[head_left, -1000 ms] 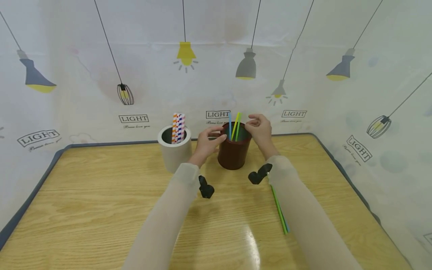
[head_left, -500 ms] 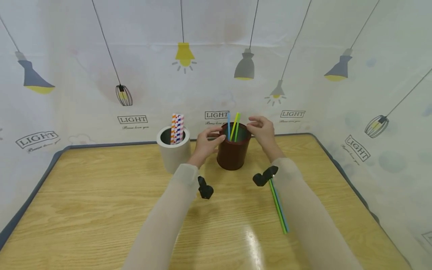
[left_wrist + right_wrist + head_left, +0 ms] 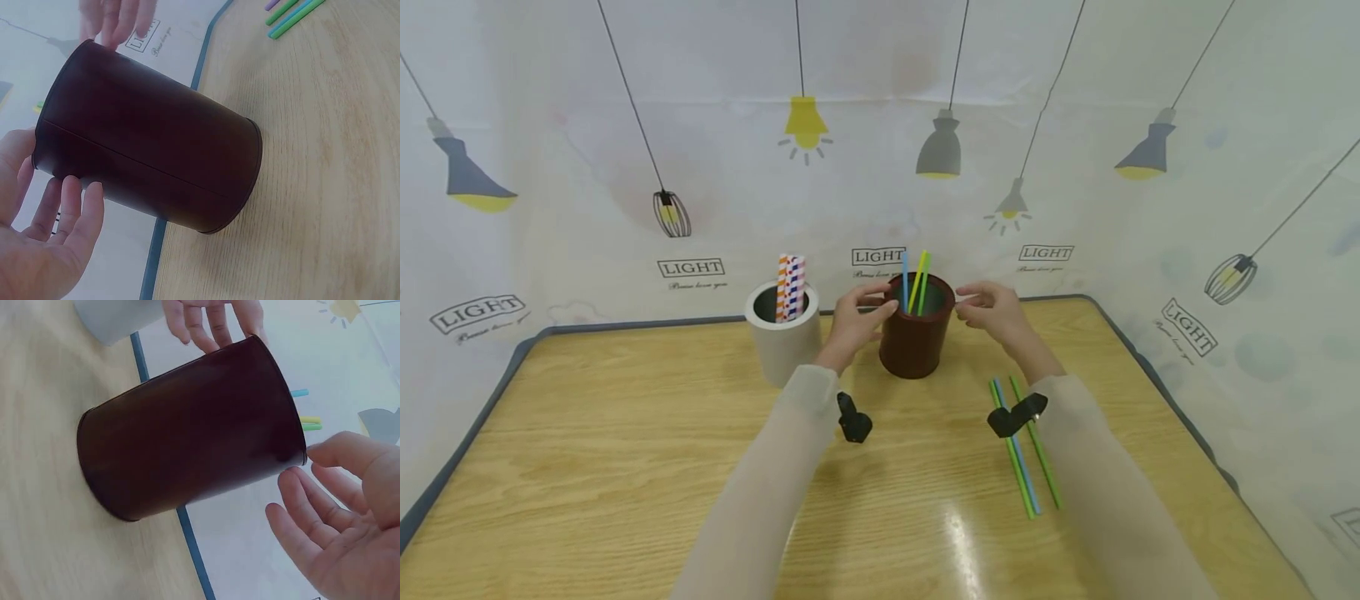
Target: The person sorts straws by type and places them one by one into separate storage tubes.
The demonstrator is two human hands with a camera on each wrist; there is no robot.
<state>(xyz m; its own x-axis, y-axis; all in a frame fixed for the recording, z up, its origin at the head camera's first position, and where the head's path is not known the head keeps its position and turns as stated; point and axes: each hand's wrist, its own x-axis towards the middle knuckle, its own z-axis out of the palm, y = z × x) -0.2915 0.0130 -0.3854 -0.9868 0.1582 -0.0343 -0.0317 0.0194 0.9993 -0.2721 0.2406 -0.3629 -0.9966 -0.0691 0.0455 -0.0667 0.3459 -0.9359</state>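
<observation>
A dark brown cylindrical holder (image 3: 914, 346) stands upright on the table, with a blue straw (image 3: 905, 283), a yellow straw (image 3: 917, 282) and a green straw (image 3: 924, 285) leaning in it. At its left side, my left hand (image 3: 852, 323) touches the rim with the thumb, its fingers loosely extended along the wall. My right hand (image 3: 996, 310) is just off the right side of the rim in the head view, fingers relaxed and holding nothing. In the right wrist view the right thumb (image 3: 350, 450) is close to the rim; contact is hard to tell.
Left of the brown holder stands a white holder (image 3: 786, 346) with several striped paper straws (image 3: 791, 287). Green straws (image 3: 1047, 471) and a blue straw (image 3: 1026, 475) lie on the table (image 3: 625, 450) under the right wrist. A lamp-printed cloth (image 3: 737, 167) hangs behind.
My right hand has drawn away to the right from the holder's rim, baring more of the straws on the table. The left hand stays at the rim; the view has shifted slightly.
</observation>
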